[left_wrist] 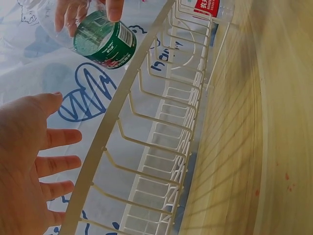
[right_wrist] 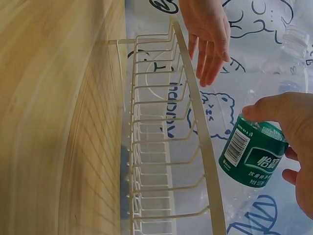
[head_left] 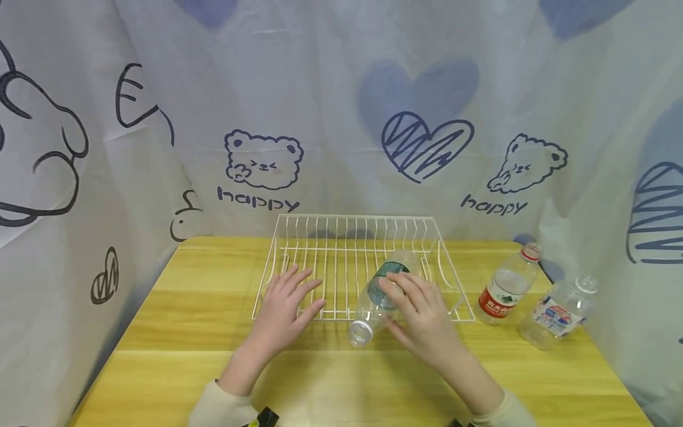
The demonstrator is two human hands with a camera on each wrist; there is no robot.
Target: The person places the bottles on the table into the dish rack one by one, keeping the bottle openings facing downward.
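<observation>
My right hand [head_left: 429, 320] grips a clear plastic bottle with a green label [head_left: 385, 283], thumb on one side and fingers on the other. In the head view the bottle is tilted, its capless-looking or pale-topped neck towards me and its base towards the back. It is over the right part of a white wire rack [left_wrist: 111, 127]; the right wrist view shows the bottle [right_wrist: 254, 154] raised above the rack's rim. Over the rack's front left, my left hand [head_left: 283, 308] has its fingers spread and holds nothing.
To the right of the rack stand two clear bottles, one with a red and white label [head_left: 500, 295] and one with a blue, white and red label [head_left: 557, 317]. The wooden table [head_left: 171, 332] is bounded by a printed white curtain [head_left: 331, 89] at the back and sides.
</observation>
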